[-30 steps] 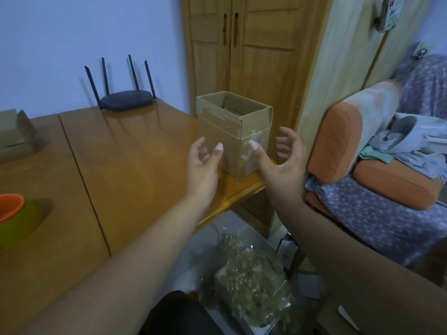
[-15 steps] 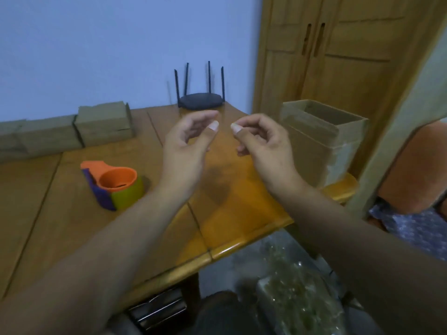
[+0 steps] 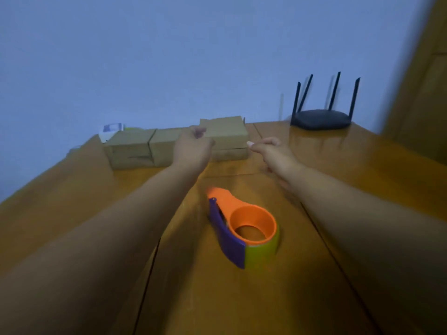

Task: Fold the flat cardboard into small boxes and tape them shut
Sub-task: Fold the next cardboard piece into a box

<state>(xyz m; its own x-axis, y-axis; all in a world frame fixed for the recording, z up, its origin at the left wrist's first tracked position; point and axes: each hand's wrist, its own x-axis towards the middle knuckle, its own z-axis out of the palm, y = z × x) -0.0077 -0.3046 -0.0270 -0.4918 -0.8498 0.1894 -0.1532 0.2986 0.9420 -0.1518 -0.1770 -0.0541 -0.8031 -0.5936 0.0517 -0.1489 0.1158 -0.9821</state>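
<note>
A row of brown cardboard boxes (image 3: 131,147) stands against the wall at the back of the wooden table (image 3: 362,180). The rightmost box (image 3: 227,131) sits a little higher than the others. My left hand (image 3: 193,147) hovers just in front of that box, fingers loosely curled and holding nothing. My right hand (image 3: 272,151) reaches toward the same box from the right, also holding nothing. An orange, purple and green tape dispenser (image 3: 242,228) lies on the table between my forearms. The view is blurred.
A black router (image 3: 320,118) with several antennas stands at the back right of the table. A small white object (image 3: 110,130) lies behind the leftmost box. A wooden cupboard (image 3: 425,93) rises at the right edge.
My view has swung left, away from the open box at the table's right corner. Both hands have moved out over the table toward the row of boxes at the back.
</note>
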